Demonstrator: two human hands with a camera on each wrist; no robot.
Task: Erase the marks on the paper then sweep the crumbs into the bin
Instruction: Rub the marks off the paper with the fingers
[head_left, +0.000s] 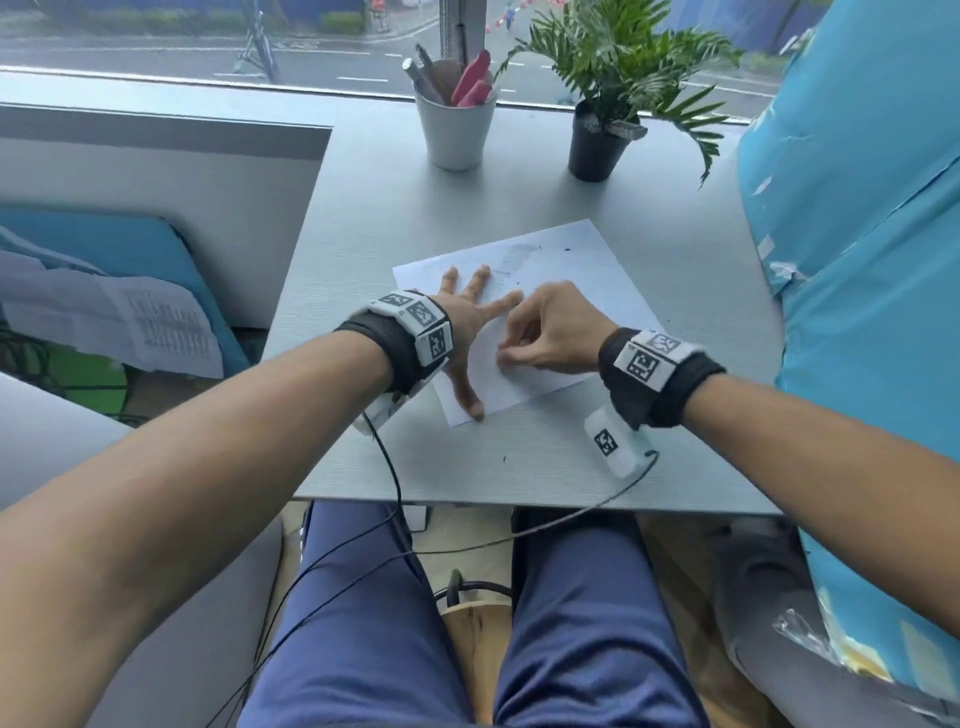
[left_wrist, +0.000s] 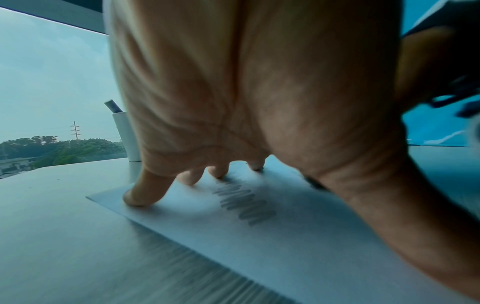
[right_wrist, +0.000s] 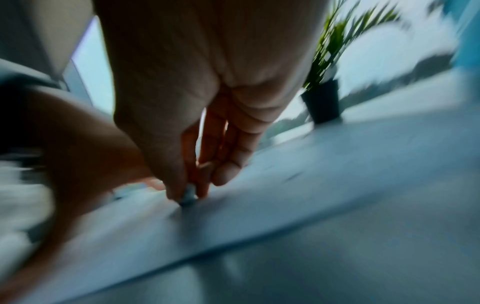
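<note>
A white sheet of paper (head_left: 566, 270) lies askew on the grey table (head_left: 519, 457). Grey pencil scribbles (head_left: 511, 260) run across it, also seen under my palm as scribbles (left_wrist: 244, 203). My left hand (head_left: 467, 332) lies flat with spread fingers, pressing the paper (left_wrist: 197, 224) down. My right hand (head_left: 540, 338) pinches a small grey eraser (right_wrist: 188, 197) between thumb and fingers, its tip on the paper (right_wrist: 285, 201); the right wrist view is motion-blurred. Dark crumbs (head_left: 569, 249) dot the sheet's far part.
A white cup of pens (head_left: 456, 124) and a potted plant in a black pot (head_left: 597, 140) stand at the table's far side by the window. A light-blue wrapped object (head_left: 857, 234) lines the right. One dark crumb (head_left: 504, 459) lies near the front edge.
</note>
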